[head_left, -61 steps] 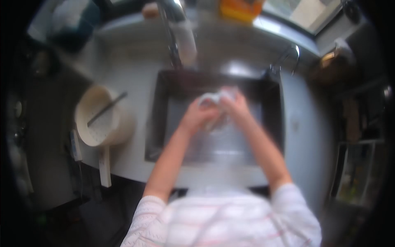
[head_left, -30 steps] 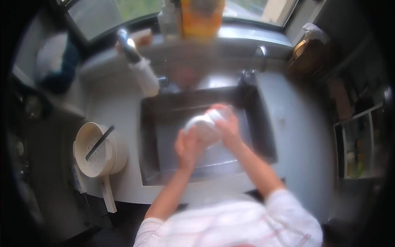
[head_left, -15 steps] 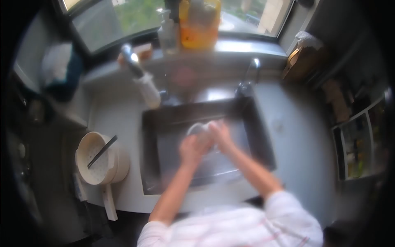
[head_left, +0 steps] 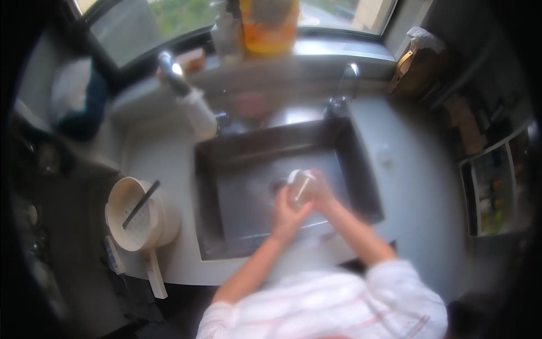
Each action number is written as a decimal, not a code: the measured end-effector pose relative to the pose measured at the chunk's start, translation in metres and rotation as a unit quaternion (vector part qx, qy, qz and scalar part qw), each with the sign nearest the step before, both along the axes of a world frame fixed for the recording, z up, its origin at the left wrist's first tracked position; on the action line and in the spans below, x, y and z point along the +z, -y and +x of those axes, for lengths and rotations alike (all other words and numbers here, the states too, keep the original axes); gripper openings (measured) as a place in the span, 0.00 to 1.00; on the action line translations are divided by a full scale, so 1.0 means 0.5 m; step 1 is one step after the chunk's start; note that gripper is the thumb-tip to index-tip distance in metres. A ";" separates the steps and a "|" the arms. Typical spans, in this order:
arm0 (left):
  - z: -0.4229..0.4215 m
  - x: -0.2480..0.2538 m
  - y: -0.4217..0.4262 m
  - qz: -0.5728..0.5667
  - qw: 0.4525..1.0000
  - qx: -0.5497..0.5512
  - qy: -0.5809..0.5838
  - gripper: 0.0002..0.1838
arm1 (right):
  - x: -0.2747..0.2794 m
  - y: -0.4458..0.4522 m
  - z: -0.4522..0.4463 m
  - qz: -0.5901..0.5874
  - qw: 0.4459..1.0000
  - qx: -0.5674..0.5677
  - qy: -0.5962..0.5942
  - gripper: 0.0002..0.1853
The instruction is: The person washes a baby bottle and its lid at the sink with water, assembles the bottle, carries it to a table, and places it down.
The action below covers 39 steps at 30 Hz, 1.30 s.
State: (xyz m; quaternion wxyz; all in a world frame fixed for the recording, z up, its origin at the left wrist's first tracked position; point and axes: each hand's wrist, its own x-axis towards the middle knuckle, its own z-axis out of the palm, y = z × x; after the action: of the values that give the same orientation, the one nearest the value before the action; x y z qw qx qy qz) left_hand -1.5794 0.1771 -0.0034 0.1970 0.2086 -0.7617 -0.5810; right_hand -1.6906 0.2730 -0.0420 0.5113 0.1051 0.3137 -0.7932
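Over the sink (head_left: 248,217), my two hands hold a small see-through cup or jar (head_left: 302,189) that looks like glass. My left hand (head_left: 289,214) wraps round its lower left side, fingers closed on it. My right hand (head_left: 323,195) presses against its right side, with most of its fingers hidden behind. A white patch shows at its top; blur hides whether that is a rim, a lid or a cloth. The dark round drain (head_left: 278,182) lies just left of it.
On the left counter stands a cream pot (head_left: 169,223) with a strainer insert and a dark stick-like utensil (head_left: 141,204). A faucet (head_left: 174,73) with a white sleeve rises behind the sink. A pump bottle (head_left: 227,37) and an orange-yellow container (head_left: 269,28) stand on the sill.
Both hands have moved right and slightly nearer my body with the cup or jar, which now shows more of its clear side. The head view has shifted a little.
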 end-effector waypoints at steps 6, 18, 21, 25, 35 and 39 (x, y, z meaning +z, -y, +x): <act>0.033 -0.013 0.028 0.011 0.997 0.067 -0.032 0.24 | -0.028 0.008 0.029 0.009 0.997 -0.013 -0.074 0.22; -0.015 0.026 0.052 0.555 0.828 -0.080 -0.023 0.33 | 0.107 -0.004 -0.024 0.128 0.967 -0.065 -0.209 0.16; -0.014 0.035 0.064 0.570 0.817 -0.092 -0.011 0.34 | 0.114 0.015 -0.030 0.131 0.973 -0.076 -0.177 0.18; 0.009 0.085 0.054 0.536 0.836 -0.111 -0.042 0.32 | 0.166 0.001 -0.008 0.113 0.950 -0.089 -0.277 0.20; 0.023 -0.039 0.097 0.537 0.837 -0.104 0.019 0.29 | 0.116 0.048 -0.016 0.175 0.933 -0.028 -0.312 0.20; 0.037 -0.050 0.099 0.592 0.792 -0.149 -0.002 0.29 | 0.121 0.045 -0.021 0.148 0.945 0.032 -0.290 0.22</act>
State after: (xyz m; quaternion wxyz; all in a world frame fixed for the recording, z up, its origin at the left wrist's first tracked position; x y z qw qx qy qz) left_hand -1.5607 0.1275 -0.0282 -0.0523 0.1672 -0.2900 -0.9409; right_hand -1.7010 0.2507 0.0185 0.4015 -0.0651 0.5655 -0.7175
